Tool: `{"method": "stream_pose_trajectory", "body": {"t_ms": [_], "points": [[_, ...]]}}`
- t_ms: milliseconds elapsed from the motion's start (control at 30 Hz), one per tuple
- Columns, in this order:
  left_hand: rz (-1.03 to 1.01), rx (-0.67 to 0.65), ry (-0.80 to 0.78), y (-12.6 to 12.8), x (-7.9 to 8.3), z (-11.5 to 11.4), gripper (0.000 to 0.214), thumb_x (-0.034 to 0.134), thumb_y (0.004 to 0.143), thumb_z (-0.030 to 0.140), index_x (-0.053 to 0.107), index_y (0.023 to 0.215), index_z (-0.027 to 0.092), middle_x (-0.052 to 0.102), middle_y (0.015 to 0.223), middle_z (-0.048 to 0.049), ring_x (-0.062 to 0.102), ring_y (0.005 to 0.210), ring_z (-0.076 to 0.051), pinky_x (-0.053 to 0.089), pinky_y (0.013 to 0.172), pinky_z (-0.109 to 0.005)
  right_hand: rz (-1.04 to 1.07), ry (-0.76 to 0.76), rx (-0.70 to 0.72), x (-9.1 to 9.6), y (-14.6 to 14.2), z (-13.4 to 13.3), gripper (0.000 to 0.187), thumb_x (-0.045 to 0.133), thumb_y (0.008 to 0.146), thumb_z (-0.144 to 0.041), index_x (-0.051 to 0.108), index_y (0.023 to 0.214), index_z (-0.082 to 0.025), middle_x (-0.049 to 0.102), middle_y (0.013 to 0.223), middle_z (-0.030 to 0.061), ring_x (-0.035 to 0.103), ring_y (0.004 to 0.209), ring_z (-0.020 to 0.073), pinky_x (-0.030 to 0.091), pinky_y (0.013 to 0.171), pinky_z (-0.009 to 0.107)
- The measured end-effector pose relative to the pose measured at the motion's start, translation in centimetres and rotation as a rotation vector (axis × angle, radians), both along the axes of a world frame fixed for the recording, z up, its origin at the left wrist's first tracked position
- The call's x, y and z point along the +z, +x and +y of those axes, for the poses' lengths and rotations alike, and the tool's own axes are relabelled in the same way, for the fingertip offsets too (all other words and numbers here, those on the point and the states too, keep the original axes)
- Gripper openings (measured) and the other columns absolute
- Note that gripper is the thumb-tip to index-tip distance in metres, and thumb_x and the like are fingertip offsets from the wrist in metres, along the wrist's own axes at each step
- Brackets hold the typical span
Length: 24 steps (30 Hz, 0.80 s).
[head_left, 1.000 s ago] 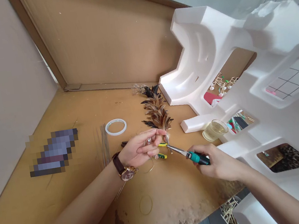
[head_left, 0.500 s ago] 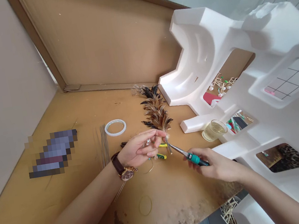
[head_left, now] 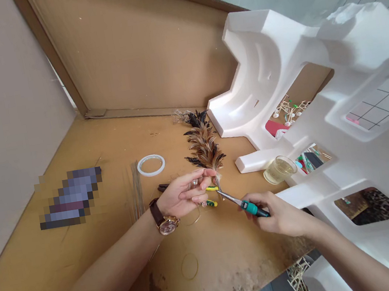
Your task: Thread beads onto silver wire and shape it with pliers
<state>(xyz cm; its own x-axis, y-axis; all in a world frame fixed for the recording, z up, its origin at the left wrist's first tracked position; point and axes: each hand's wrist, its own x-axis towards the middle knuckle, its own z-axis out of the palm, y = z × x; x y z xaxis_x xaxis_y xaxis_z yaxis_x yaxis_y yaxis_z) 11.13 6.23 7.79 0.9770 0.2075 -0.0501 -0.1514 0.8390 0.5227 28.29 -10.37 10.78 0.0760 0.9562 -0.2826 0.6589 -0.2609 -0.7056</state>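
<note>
My left hand, with a brown-strapped watch on the wrist, pinches the near end of a strip of brown and black feathers that lies on the cardboard-covered table. My right hand is closed round the teal handles of thin-nosed pliers. The pliers' tips meet the feather strip's end right beside my left fingertips. A second tool with yellow and green handles lies under my left hand.
A white tape ring and a bundle of thin wires lie left of my hands. A plastic cup of yellowish liquid stands by large white foam packing pieces at the right. A wire loop lies near the front edge.
My right hand has slid the pliers slightly left and inward toward the feather end. My left hand keeps its pinch in the same place.
</note>
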Motion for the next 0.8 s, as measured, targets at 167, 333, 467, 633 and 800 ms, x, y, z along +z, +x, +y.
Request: {"method": "stream_pose_trajectory", "body": {"t_ms": [167, 333, 467, 633, 800], "points": [[0.002, -0.017, -0.035, 0.02, -0.10, 0.05, 0.044, 0.021, 0.092, 0.016, 0.063, 0.083, 0.009, 0.041, 0.056, 0.0057, 0.004, 0.030, 0.000, 0.033, 0.036, -0.013, -0.008, -0.010, 0.026, -0.20, -0.11, 0.16, 0.028, 0.043, 0.060, -0.006, 0.057, 0.082, -0.016, 0.046, 0.060, -0.0047, 0.037, 0.053, 0.0092, 0.030, 0.049, 0.021], [0.004, -0.008, -0.014, -0.19, 0.00, 0.18, 0.040, 0.026, 0.092, 0.019, 0.064, 0.085, 0.009, 0.040, 0.056, 0.0059, 0.005, 0.030, 0.001, 0.033, 0.036, -0.012, -0.022, 0.025, 0.044, -0.17, -0.46, 0.24, 0.023, 0.042, 0.061, -0.006, 0.054, 0.078, -0.017, 0.041, 0.059, -0.0057, 0.033, 0.053, 0.0085, 0.027, 0.048, 0.020], [0.002, -0.007, 0.000, -0.21, 0.03, 0.20, 0.041, 0.024, 0.092, 0.018, 0.064, 0.084, 0.009, 0.041, 0.055, 0.0060, 0.006, 0.030, 0.000, 0.033, 0.036, -0.013, -0.046, 0.057, 0.072, -0.01, -0.78, 0.26, 0.020, 0.043, 0.060, -0.006, 0.049, 0.075, -0.018, 0.040, 0.060, -0.0062, 0.033, 0.053, 0.0082, 0.027, 0.049, 0.020], [-0.003, -0.014, 0.055, -0.19, -0.36, 0.14, 0.036, 0.029, 0.091, 0.019, 0.063, 0.087, 0.010, 0.044, 0.057, 0.0058, 0.010, 0.029, 0.001, 0.035, 0.039, -0.015, -0.089, 0.048, 0.066, 0.01, -0.87, 0.08, 0.021, 0.043, 0.062, -0.006, 0.051, 0.077, -0.018, 0.039, 0.060, -0.0061, 0.033, 0.053, 0.0085, 0.027, 0.049, 0.020], [-0.050, 0.156, 0.130, -0.02, -0.73, 0.56, 0.030, 0.034, 0.090, 0.016, 0.063, 0.091, 0.009, 0.050, 0.059, 0.0033, 0.024, 0.030, 0.002, 0.036, 0.044, -0.017, -0.096, 0.100, 0.074, -0.79, -0.29, -0.30, 0.039, 0.044, 0.060, -0.004, 0.051, 0.095, -0.018, 0.051, 0.077, -0.0015, 0.045, 0.065, 0.0123, 0.035, 0.059, 0.022]]}}
